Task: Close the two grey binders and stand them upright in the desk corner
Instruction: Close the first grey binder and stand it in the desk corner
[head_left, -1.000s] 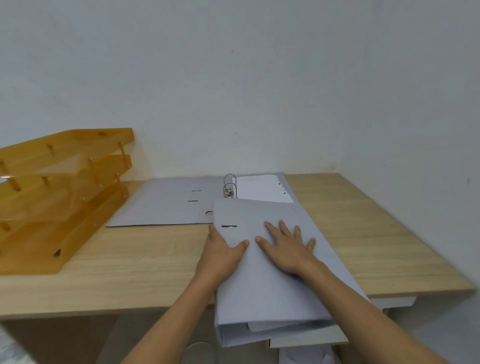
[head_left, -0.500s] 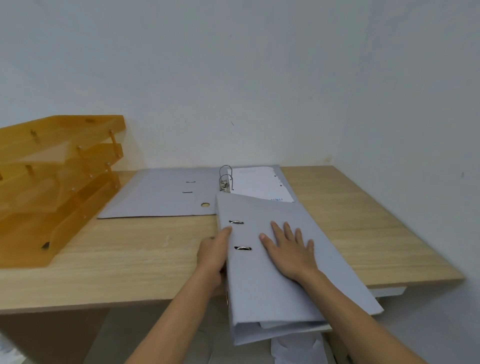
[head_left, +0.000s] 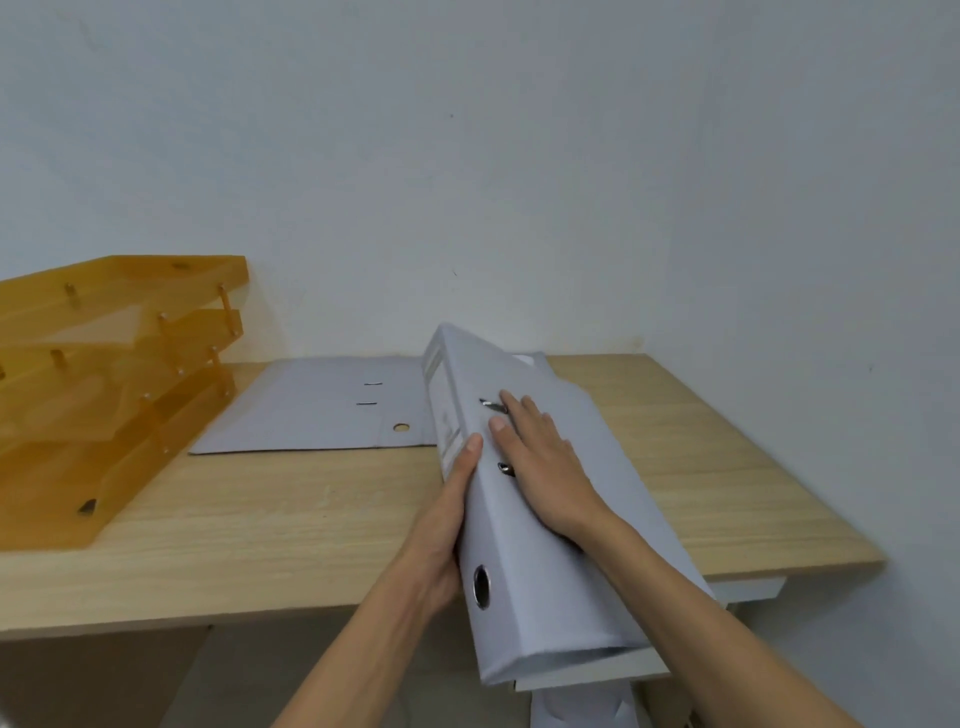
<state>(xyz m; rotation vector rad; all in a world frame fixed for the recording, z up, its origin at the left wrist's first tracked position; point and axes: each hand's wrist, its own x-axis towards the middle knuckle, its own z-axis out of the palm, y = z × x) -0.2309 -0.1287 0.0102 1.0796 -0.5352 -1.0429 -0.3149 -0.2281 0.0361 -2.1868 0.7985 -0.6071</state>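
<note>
A closed grey binder (head_left: 519, 561) is raised at a slant over the desk's front edge, its spine with a round finger hole turned to the left. My left hand (head_left: 441, 525) grips the spine side from below, thumb up on the edge. My right hand (head_left: 540, 462) lies flat on the top cover, fingers spread. A second grey binder (head_left: 311, 410) lies open and flat at the back of the desk, its right half hidden behind the raised one.
An orange three-tier letter tray (head_left: 104, 384) stands at the desk's left. The wooden desk (head_left: 701, 467) meets white walls at the back and right, forming a corner at the back right. Loose papers show below the desk's front edge.
The closed binder has tilted up from lying flat, its spine now facing left and its far end lifted. My left hand slid from the cover to the spine.
</note>
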